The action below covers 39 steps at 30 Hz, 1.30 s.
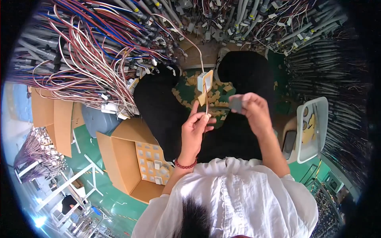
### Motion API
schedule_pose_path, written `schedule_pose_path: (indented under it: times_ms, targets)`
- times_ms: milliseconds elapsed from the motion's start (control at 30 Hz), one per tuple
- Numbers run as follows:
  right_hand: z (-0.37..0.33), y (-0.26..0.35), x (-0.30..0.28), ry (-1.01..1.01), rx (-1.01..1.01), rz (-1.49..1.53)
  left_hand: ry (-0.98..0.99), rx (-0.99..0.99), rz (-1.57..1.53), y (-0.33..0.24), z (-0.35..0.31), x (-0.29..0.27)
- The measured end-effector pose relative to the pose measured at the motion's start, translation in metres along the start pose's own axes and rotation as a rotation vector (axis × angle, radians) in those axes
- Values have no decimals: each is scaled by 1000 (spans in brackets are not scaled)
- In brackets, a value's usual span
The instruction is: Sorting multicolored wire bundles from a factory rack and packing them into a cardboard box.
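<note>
In front of my lap, my left hand [193, 129] pinches a thin cable [206, 104] between thumb and fingertips. Just above that hand, a small white box-shaped part [201, 81] sits on the cable, with a tan paper piece [203, 98] hanging at its lower edge. From the part the wire runs up toward the harnesses at the top. My right hand [257, 113], slightly blurred, is to the right, its fingers closed on a small grey block [236, 104]. The block is apart from the white part.
Bundles of red, white and blue wires [83, 59] crowd the upper left; grey cables [317, 63] line the right. An open cardboard box [119, 158] with small white parts stands left of me. A white bin [323, 123] is at the right. Tan paper scraps [214, 95] litter the green floor.
</note>
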State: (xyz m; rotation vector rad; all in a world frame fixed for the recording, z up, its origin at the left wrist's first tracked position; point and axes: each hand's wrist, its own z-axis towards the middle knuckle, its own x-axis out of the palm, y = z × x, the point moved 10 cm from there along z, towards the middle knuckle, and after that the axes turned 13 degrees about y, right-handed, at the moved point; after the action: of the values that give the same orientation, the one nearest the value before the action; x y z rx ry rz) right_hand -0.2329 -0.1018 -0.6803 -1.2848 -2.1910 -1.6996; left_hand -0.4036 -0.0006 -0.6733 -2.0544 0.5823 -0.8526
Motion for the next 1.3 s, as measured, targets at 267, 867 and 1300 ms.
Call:
schedule_pose_path:
  times_ms: [267,867,1300]
  targets:
    - [12,-52,32,68,218,116,37,68,202,-18,-5,12]
    - [17,-40,50,215,242,102,51,-14,102,-11,-8,12]
    - [-3,-49,66,393,263,451,105,-33,-25,-6,-8,25]
